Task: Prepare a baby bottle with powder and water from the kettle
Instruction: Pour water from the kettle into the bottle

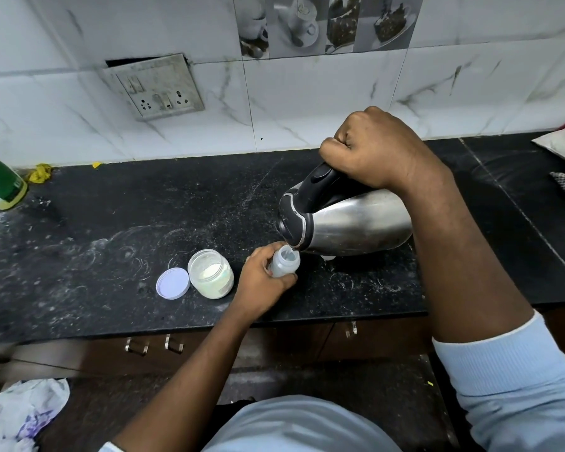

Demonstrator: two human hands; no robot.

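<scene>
So the right hand (pixel 372 148) is fisted round the black handle of the shiny steel kettle (pixel 356 223), spout tipped in from 2 o'clock over the small translucent plastic baby bottle (pixel 284 264), which the left hand (pixel 261 282) wraps, presumably to steady it, with the open clear powder jar (pixel 211 274) parked at its 9 o'clock.

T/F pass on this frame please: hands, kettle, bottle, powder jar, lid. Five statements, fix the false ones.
1. The right hand grips the kettle by its handle. True.
2. The kettle is upright. False: it is tilted, with its spout down at the mouth of the baby bottle.
3. The left hand holds the baby bottle. True.
4. The powder jar is open. True.
5. The lid sits on the baby bottle. False: it lies flat on the counter, beside the powder jar.
</scene>
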